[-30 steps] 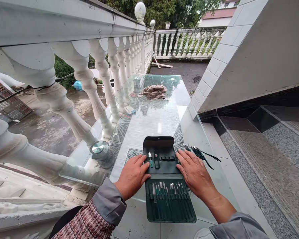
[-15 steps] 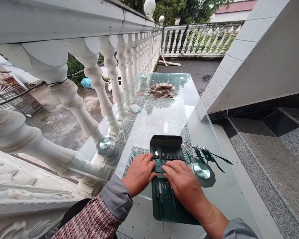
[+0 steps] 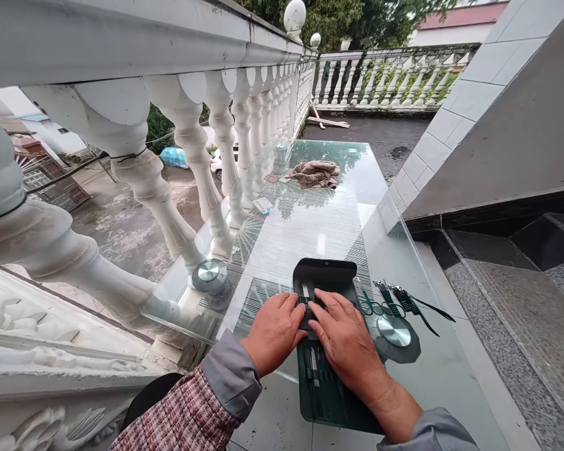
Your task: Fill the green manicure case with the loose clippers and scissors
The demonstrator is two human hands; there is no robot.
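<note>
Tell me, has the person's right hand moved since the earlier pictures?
Yes, leftward: the right hand is now closer to the round metal table clamp.

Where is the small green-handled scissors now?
Head view: the green-handled metal scissors lie on the glass table, right of the dark green case, above a round silver disc.

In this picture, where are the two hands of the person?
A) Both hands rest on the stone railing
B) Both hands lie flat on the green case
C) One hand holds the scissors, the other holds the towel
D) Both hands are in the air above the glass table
B. The left hand and right hand both lie flat on the green case, near its middle.
</note>
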